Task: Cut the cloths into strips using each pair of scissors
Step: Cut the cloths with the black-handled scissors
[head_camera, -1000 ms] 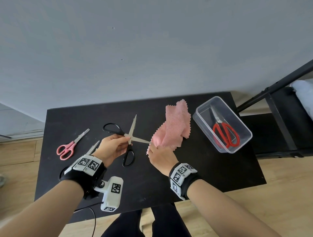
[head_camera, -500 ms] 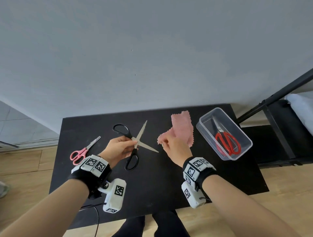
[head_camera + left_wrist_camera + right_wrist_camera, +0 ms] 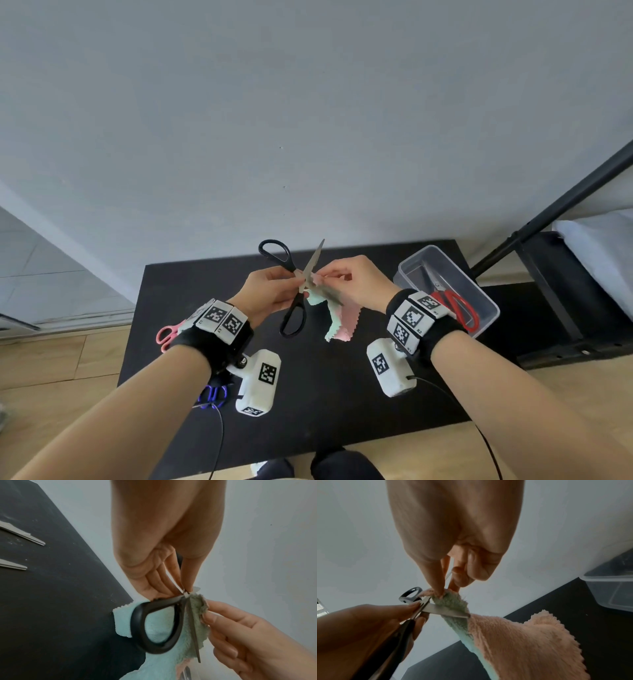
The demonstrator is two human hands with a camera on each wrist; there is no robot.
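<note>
A: Where are the cloths [image 3: 337, 317]?
B: Above the black table [image 3: 342, 383]; right hand [image 3: 356, 282] pinches their top edge, against the spread blades of the black scissors [image 3: 297, 287].
A: Left hand [image 3: 270, 294]?
B: Pinching those scissors at the pivot; red scissors [image 3: 455, 308] lie in the box [image 3: 486, 301], right.

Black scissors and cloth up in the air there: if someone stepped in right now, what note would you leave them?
Left hand grips the black scissors near the pivot, not through the loops; blades open.
Right hand pinches the top of the cloths, a mint one and a pink one held together, against the blades above the black table.
Red scissors lie in the clear box; pink scissors lie on the table behind the left wrist.
Done: no cut strips visible.
Left: cut strips with every pair.
</note>
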